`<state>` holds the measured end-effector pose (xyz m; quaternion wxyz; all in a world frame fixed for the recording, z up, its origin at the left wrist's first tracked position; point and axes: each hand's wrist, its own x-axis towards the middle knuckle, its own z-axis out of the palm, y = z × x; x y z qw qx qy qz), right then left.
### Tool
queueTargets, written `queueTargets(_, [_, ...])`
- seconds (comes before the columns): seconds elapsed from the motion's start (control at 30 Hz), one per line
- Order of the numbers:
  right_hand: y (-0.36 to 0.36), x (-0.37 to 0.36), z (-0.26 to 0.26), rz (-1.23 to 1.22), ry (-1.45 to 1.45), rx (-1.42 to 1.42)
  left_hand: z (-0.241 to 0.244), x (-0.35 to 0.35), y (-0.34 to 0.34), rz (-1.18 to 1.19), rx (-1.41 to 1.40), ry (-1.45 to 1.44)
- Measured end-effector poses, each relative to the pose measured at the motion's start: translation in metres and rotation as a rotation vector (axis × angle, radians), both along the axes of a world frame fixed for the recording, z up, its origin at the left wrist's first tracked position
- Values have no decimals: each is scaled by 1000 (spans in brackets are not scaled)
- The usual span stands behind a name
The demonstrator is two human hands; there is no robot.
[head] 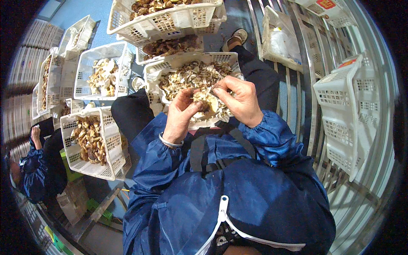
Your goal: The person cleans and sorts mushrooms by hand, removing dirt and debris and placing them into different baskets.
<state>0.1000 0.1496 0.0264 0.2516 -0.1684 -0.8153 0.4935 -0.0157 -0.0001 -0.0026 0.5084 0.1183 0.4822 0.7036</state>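
My left hand (181, 114) holds a brown-and-cream mushroom (207, 107) between thumb and fingers, in front of my body. My right hand (239, 99) is just to the right of it, with thumb and forefinger pinched together close to the mushroom. Whether a small scrap or blade sits in that pinch is too unclear to tell. Both hands are over a white perforated plastic crate (224, 57) set before me. Inside lies a heap of pale and brown mushroom pieces (188, 75). The fingertips of both hands look darkly soiled.
Beyond my crate stands a stacked crate (191, 20) of brown mushrooms. Crates of mushrooms (108, 145) and pale mushrooms (120, 71) stand left. A co-worker's sleeve (33, 172) shows far left. A metal rack (288, 92) and tilted white crates (339, 118) line the right.
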Motion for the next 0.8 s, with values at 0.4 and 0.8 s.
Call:
queueTargets(0.4, [12, 0, -36, -69, 99, -1013, -16, -7, -8, -43, 323, -223])
queueTargets(0.8, [13, 9, -23, -105, -16, -49, -6, -5, -6, 30, 232, -181])
